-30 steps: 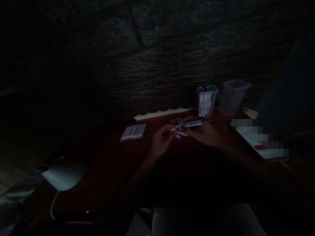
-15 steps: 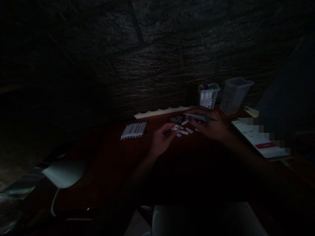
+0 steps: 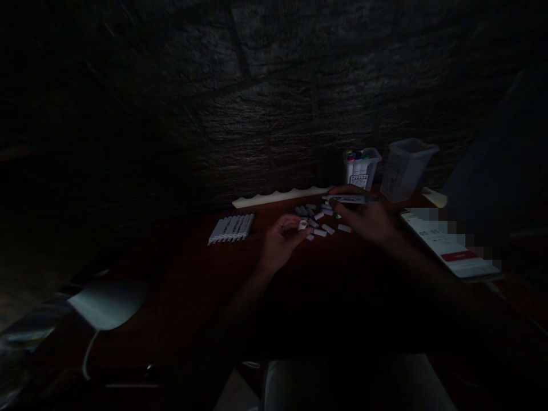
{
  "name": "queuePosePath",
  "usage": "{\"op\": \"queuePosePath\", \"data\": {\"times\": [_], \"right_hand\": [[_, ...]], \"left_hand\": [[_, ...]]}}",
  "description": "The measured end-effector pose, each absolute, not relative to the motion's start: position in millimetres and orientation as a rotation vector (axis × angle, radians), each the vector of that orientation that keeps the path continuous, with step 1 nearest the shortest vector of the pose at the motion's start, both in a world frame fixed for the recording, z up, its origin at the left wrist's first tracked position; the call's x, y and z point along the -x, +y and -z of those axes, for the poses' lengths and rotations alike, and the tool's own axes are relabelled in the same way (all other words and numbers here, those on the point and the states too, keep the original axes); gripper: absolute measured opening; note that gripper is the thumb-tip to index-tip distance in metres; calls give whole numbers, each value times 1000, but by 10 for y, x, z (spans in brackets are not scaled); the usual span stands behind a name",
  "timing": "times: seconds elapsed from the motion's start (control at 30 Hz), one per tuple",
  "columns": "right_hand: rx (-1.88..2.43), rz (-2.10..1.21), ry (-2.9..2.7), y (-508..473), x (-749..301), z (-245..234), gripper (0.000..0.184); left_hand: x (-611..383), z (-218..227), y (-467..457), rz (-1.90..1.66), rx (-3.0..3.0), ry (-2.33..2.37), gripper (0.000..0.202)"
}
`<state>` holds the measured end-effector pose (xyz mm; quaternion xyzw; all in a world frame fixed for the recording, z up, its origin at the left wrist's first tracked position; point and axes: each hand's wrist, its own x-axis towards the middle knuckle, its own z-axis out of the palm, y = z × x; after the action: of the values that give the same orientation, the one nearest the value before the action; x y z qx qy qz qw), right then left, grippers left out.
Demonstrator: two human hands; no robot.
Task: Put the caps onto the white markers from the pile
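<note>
Between the thumb and fingers of my left hand [image 3: 278, 242] is a small pale marker cap [image 3: 302, 225], its round end showing. My right hand [image 3: 370, 220] grips a marker [image 3: 349, 199], held level above the table with one end toward the left. Several loose marker caps [image 3: 327, 229] lie scattered on the dark reddish table between and around my hands. Left of my left hand, several white markers [image 3: 231, 227] lie side by side in a neat row. The scene is very dim, so the finer details of both held things are hard to see.
A clear container with upright markers [image 3: 358, 171] stands at the back beside another clear container [image 3: 406, 171]. A wavy-edged white strip [image 3: 278, 197] lies along the stone-textured wall. At right lies a lit tablet-like screen [image 3: 449, 242]; at left is a white lamp-like object [image 3: 109, 302] with a cord.
My right hand has shifted slightly, turning the marker more level, and more of the loose caps show beneath it. My left hand keeps the cap almost in place. The view has moved slightly.
</note>
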<state>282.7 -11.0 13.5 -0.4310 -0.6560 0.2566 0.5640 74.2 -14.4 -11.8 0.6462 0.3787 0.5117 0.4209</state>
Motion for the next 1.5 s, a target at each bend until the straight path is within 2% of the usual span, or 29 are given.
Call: {"op": "queuePosePath", "data": {"times": [0.13,0.3,0.5,0.67,0.8,0.83,0.93,0.97,1.0,1.13,1.3,1.5], "right_hand": [[1012,-622,-1530,-92,-2823,-143,23],[1034,-611,-1557,-95,-2800,-143,20],[1160,-652,-1472,-104,-2777,-141,30],[1197,-674,-1459,-104,-2804,-158,42],[1173,-802,-1634,-77,-2851,-127,35],[1145,-851,-1642,-68,-2855,-111,38],[1087,-899,-1520,-53,-2847,-78,76],[1068,-869,-1477,-57,-2841,-82,81],[1042,-823,-1456,-66,-2835,-97,78],[940,-738,-1460,-162,-2811,-240,42],[764,-1090,-1459,-274,-2759,-371,44],[885,-902,-1537,-251,-2695,-276,31]], "left_hand": [[-743,130,-146,-1314,-1631,981,30],[-726,129,-130,-1181,-1447,933,31],[-657,107,-67,-1100,-1059,827,22],[-676,96,-87,-1080,-1091,779,25],[-678,128,-88,-1085,-1166,811,28],[-672,139,-83,-1092,-1193,825,29],[-660,162,-71,-1125,-1247,839,32],[-661,164,-72,-1135,-1251,840,33],[-664,161,-75,-1142,-1255,844,33],[-688,133,-100,-1131,-1299,885,33],[-705,96,-140,-1083,-1365,873,30],[-706,70,-154,-1045,-1464,911,26]]}}
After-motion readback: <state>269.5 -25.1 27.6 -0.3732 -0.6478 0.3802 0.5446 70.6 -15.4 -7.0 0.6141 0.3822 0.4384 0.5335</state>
